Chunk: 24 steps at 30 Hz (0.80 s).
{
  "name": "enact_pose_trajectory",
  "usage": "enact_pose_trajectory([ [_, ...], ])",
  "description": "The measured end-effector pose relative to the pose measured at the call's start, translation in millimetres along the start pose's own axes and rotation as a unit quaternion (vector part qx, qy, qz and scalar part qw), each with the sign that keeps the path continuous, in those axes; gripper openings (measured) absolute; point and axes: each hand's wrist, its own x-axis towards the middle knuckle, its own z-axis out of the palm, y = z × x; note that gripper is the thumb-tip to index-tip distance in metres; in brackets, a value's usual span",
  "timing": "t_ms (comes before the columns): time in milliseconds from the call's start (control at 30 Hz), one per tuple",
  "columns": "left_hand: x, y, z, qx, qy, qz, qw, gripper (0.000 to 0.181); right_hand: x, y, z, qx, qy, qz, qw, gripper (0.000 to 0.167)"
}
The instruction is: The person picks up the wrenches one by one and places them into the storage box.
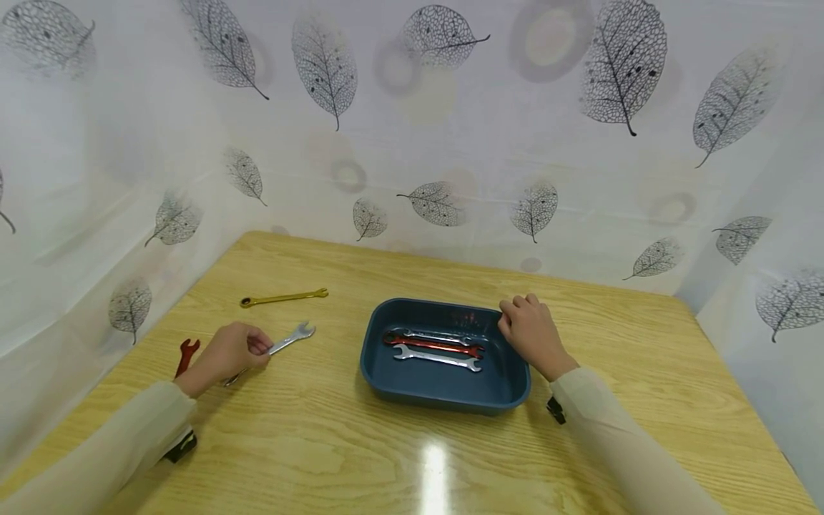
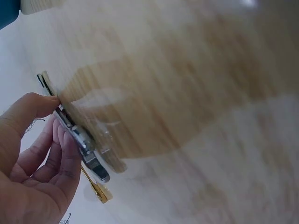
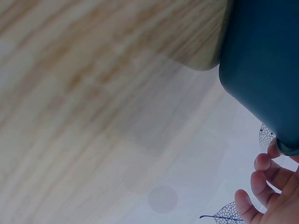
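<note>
My left hand (image 1: pixel 234 352) pinches a silver wrench (image 1: pixel 291 339) between thumb and fingers, low over the left part of the table. In the left wrist view the same silver wrench (image 2: pixel 77 133) lies along the fingertips, close to the tabletop. The right hand (image 1: pixel 533 335) holds the right rim of a dark blue bin (image 1: pixel 444 397), its fingers over the edge. Inside that bin lie a silver double-ended wrench (image 1: pixel 438 357), a red wrench (image 1: pixel 438 345) and another silver wrench (image 1: pixel 431 335), side by side. The right wrist view shows the fingers (image 3: pixel 266 186) at the bin's rim.
A gold wrench (image 1: pixel 283 297) lies on the table beyond my left hand. Another red wrench (image 1: pixel 187 355) lies to its left, partly hidden by the wrist. The wood-grain table (image 1: pixel 309 443) meets a leaf-patterned white cloth (image 1: pixel 476 150) at the back and sides.
</note>
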Motion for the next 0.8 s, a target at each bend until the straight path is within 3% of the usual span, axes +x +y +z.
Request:
enact_pose_trajectory([
  [233,0.0,1.7,-2.8,-0.001,-0.005,-0.009,0.9999,0.008,0.1,0.8,0.2,0.0,-0.003,0.004,1.0,0.018],
  [533,-5.5,8.0,0.2,0.028,0.018,-0.03,0.999,0.01,-1.3,1.9,2.1,0.001,0.007,-0.001,1.0,0.018],
  [800,-6.2,8.8,2.2,0.033,0.032,-0.019,0.9988,0.005,-1.9,2.0,1.6,0.003,0.014,-0.005,0.9999,0.018],
])
